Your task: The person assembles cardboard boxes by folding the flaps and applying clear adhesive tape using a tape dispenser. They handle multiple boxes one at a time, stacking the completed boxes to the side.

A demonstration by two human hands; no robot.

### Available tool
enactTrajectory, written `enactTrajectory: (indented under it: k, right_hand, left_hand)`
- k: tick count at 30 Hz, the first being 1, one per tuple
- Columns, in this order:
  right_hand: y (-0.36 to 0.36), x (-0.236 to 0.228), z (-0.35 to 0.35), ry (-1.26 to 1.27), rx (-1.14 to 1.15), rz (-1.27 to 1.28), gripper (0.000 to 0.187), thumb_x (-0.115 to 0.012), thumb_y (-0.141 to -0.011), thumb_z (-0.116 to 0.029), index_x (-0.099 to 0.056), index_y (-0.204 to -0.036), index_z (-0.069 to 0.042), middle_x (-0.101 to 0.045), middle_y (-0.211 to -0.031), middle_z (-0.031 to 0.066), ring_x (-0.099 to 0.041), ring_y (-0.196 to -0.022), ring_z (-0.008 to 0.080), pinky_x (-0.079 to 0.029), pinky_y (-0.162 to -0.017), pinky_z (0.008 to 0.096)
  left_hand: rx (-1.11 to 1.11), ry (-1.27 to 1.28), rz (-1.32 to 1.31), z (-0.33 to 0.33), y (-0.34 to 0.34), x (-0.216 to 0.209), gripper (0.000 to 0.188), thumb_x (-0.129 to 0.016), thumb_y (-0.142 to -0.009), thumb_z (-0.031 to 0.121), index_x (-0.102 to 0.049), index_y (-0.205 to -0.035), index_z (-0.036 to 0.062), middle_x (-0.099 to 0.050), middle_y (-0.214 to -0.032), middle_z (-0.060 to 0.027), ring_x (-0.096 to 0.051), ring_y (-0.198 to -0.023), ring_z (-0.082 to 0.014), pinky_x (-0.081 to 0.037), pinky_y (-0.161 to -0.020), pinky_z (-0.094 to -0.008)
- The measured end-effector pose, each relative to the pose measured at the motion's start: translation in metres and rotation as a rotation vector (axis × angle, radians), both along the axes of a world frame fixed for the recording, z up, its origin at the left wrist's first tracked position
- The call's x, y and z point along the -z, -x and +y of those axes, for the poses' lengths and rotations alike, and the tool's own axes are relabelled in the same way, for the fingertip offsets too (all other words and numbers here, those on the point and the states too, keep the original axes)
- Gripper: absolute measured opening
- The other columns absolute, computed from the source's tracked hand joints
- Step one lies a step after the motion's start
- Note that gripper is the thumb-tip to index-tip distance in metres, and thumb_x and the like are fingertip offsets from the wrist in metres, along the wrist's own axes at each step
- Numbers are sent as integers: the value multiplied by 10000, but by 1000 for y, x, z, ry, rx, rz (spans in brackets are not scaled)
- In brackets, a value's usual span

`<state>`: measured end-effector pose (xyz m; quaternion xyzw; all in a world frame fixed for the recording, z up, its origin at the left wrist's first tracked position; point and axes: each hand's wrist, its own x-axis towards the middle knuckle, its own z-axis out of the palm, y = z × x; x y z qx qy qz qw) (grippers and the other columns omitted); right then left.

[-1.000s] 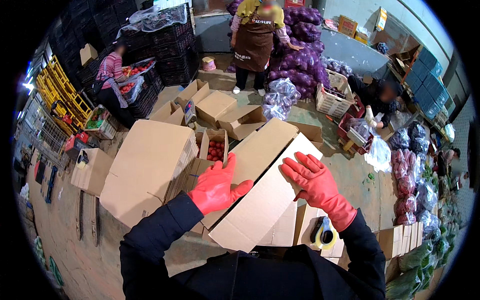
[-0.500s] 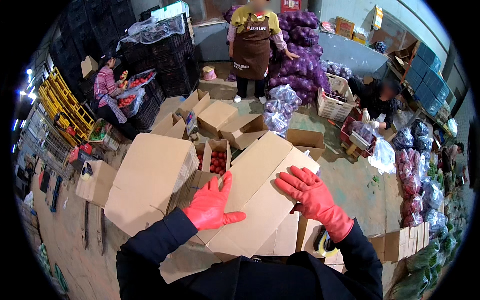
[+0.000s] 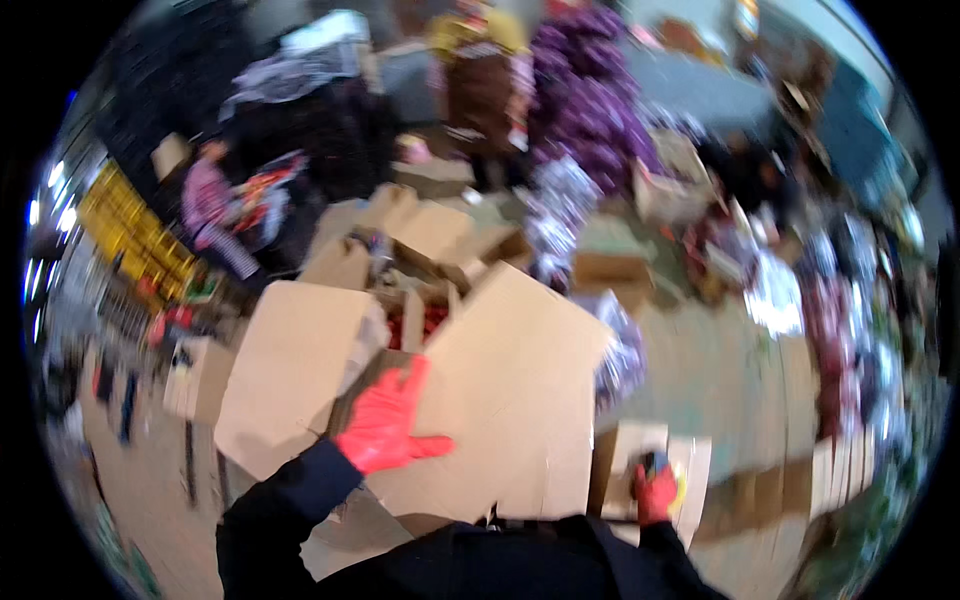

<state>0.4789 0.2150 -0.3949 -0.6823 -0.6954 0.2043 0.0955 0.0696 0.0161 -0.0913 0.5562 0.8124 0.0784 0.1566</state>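
The carton (image 3: 510, 400) appears folded shut on top, that part done; no tape is discernible across it. Over its left side the left hand (image 3: 383, 425) spreads its fingers; to its right, the right hand (image 3: 657, 494) meets the tape dispenser (image 3: 654, 463), grip too blurred to tell.

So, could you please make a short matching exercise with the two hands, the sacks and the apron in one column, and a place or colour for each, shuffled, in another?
Things:
1. left hand
2. right hand
3. sacks
4. apron

Places or colours:
A. at the tape
B. brown
C. spread at the big carton
D. purple, piled up

Pairs: 1-C, 2-A, 3-D, 4-B
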Motion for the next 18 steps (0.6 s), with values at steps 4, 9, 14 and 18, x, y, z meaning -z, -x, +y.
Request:
enactTrajectory:
  k: [4, 9, 14, 18]
  right_hand:
    - [-7, 21, -39, -128, 30, 62, 584, -737, -729, -394, -524, -1090, 13, -600, -1024, 221, -564, -974, 383, -461, -825, 446]
    - [-8, 36, -49, -212, 117, -153, 698, -759, -698, -376, -457, -1150, 61, -540, -1175, 234, -490, -1125, 378, -402, -965, 406]
    - [-3, 47, -47, -132, -3, -80, 861, -729, -730, -414, -356, -1342, 62, -491, -1281, 224, -448, -1208, 359, -337, -1044, 403]
    - [-8, 83, -52, -35, 34, -201, 947, -764, -634, -450, -367, -1340, 39, -527, -1253, 192, -444, -1215, 340, -312, -1041, 437]
  left_hand:
    - [54, -174, -23, -36, 17, 4, 1135, -782, -637, 518, -207, -1446, -33, -374, -1385, -253, -383, -1271, -391, -317, -1055, -445]
    - [-56, -110, -69, -20, 4, -12, 1106, -800, -570, 305, -210, -1461, 19, -361, -1397, -225, -381, -1281, -365, -317, -1070, -432]
    - [-94, -44, 6, -20, 10, -11, 1154, -824, -528, 268, -194, -1470, 52, -370, -1386, -212, -376, -1285, -350, -311, -1078, -424]
    - [-145, -23, -81, -15, -3, -26, 1159, -834, -513, 275, -209, -1456, 27, -401, -1349, -219, -397, -1257, -362, -322, -1068, -419]
